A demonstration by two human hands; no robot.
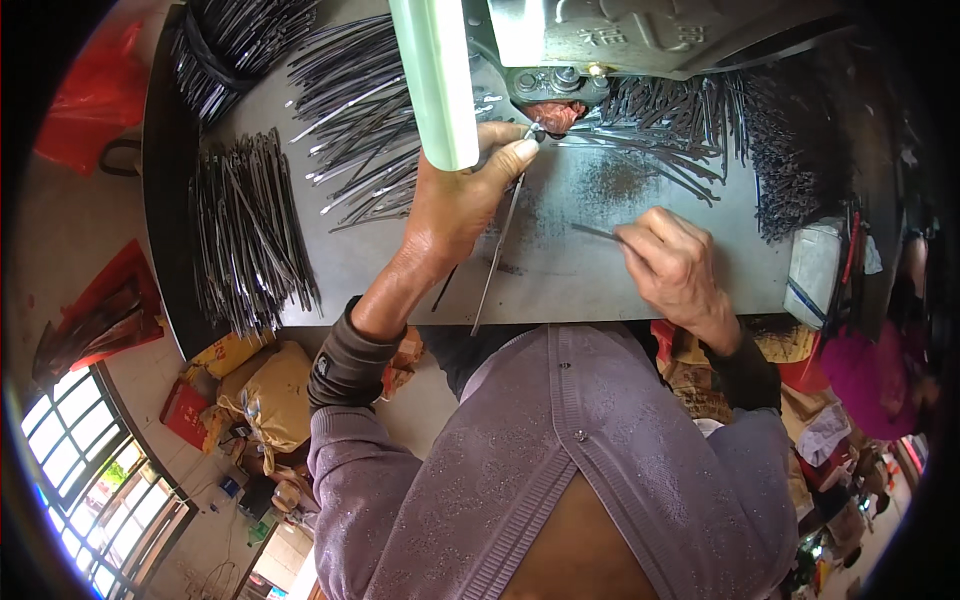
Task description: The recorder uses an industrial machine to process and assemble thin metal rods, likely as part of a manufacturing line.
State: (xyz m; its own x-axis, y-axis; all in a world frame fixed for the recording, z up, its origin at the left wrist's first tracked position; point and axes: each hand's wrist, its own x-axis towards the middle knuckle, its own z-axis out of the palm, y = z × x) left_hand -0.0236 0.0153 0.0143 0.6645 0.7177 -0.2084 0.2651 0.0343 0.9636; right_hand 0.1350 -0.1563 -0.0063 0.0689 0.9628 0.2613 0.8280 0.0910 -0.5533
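My left hand (pixel 465 195) is closed in a pinch, thumb and forefinger on a thin metal rod (pixel 508 230) just below the machine's working point. This rod slants down toward the table's near edge. To the right, my right hand (pixel 675 262) is closed with curled fingers round a short, thin dark rod (pixel 593 231), whose tip points left. Above my left fingertips sits a reddish cloth (pixel 556 117) under the grey machine (pixel 620 38). Another dark rod (pixel 444 288) lies partly behind my left wrist.
Loose rods (pixel 365 120) spread left of the machine, with a stacked pile (pixel 250 235) farther left and a tied bundle (pixel 240 50) behind. More rods (pixel 680 120) lie right, beside a dense dark heap (pixel 800 150). A lamp tube (pixel 435 80) hangs over my left hand. A white box (pixel 814 268) stands at right.
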